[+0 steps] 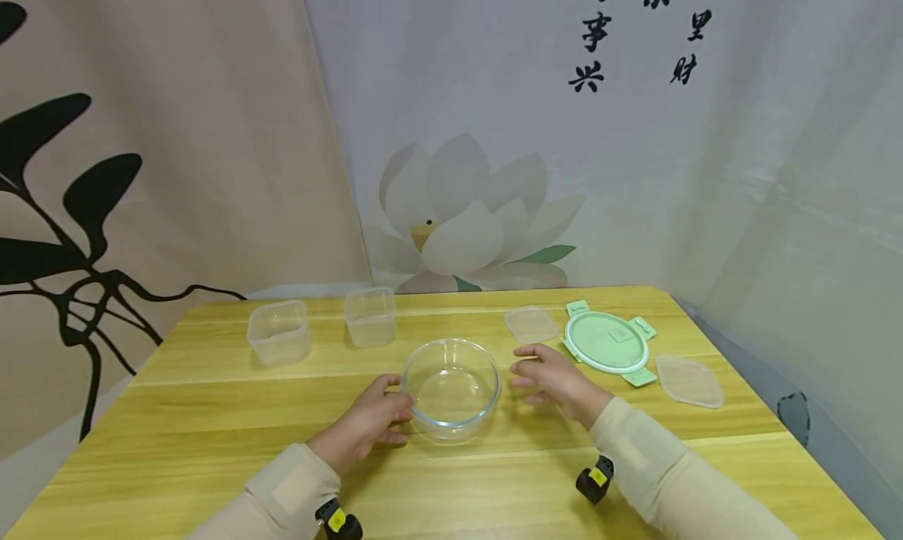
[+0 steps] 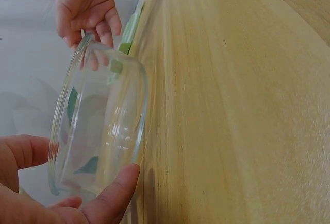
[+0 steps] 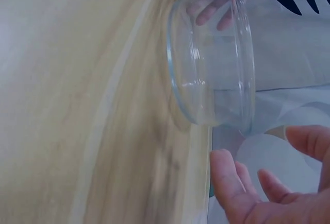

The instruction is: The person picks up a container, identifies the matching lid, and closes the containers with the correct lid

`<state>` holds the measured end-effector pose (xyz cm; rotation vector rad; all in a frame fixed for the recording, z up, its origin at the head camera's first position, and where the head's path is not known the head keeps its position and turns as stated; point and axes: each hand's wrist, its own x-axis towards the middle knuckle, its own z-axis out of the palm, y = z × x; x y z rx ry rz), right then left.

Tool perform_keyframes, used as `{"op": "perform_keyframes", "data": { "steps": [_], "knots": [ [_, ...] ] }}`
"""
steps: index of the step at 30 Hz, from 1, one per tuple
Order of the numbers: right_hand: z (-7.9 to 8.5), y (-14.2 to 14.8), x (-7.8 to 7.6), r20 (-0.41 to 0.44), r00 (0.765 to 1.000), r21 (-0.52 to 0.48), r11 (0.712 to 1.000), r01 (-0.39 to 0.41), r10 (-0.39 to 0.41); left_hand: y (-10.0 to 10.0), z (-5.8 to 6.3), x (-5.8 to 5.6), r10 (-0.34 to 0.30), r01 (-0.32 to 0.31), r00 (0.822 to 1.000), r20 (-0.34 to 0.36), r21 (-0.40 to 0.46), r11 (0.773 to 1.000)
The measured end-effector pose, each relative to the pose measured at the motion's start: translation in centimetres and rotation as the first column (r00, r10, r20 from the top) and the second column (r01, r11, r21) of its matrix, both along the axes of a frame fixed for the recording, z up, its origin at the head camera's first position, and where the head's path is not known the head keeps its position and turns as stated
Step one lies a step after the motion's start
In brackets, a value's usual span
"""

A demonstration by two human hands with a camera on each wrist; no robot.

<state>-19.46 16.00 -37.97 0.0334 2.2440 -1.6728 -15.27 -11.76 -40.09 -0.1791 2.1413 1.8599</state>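
A clear round glass bowl (image 1: 451, 430) stands near the middle of the wooden table, its rim facing up. My left hand (image 1: 374, 418) holds its left side, with fingers and thumb spread along the wall; in the left wrist view one finger reaches the rim and another digit lies near the base of the bowl (image 2: 103, 116). To the right of the bowl, my right hand (image 1: 553, 379) is held apart from it, fingers loosely bent and nothing in them. The right wrist view shows a gap between these fingers (image 3: 227, 177) and the glass.
A round green lid (image 1: 607, 342) with clip flaps lies beyond the right hand. Flat translucent lids lie on either side of it, one behind (image 1: 531, 324) and one right (image 1: 690, 382). Two translucent plastic containers (image 1: 279, 332) (image 1: 370, 317) stand at the back left, before a printed curtain.
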Motion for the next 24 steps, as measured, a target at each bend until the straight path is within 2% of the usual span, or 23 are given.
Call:
{"op": "perform_keyframes", "data": {
  "steps": [7, 13, 24],
  "knots": [
    [0.0, 0.9, -0.7, -0.002, 1.000, -0.025, 1.000, 0.015, -0.015, 0.0, 0.0, 0.0, 0.001, -0.001, 1.000, 0.002, 0.010, 1.000],
    [0.3, 2.0, -1.3, -0.039, 0.999, -0.031, 1.000, 0.004, -0.005, -0.2, -0.2, 0.1, 0.005, -0.006, 1.000, 0.018, 0.014, 1.000],
    [1.1, 4.1, -2.6, -0.133, 0.991, 0.041, 0.999, -0.005, 0.011, -0.2, -0.1, 0.2, 0.009, -0.010, 1.000, 0.015, 0.015, 1.000]
  ]
}}
